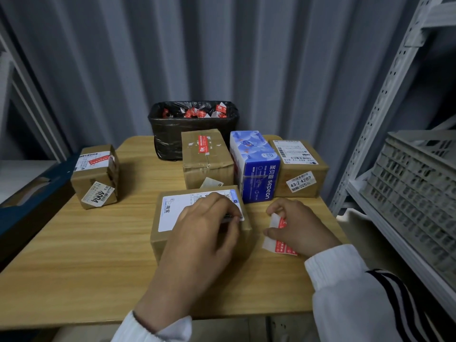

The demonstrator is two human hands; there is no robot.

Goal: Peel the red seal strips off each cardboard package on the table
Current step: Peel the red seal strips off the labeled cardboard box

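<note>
A peeled red seal strip (pixel 280 224) (white backing showing) is hanging pinched in the right hand (pixel 299 227), right of centre, just beside the nearest package (pixel 170 235). The left hand (pixel 206 224) is curling over that package's top, fingertips and thumb gripping its right corner. More packages (pixel 207 159) are standing behind.

A bin (pixel 172 134) is sitting at the table's (pixel 86 255) twelve o'clock edge; a grey crate (pixel 414 193) is resting on shelving (pixel 387 95) at three.
</note>
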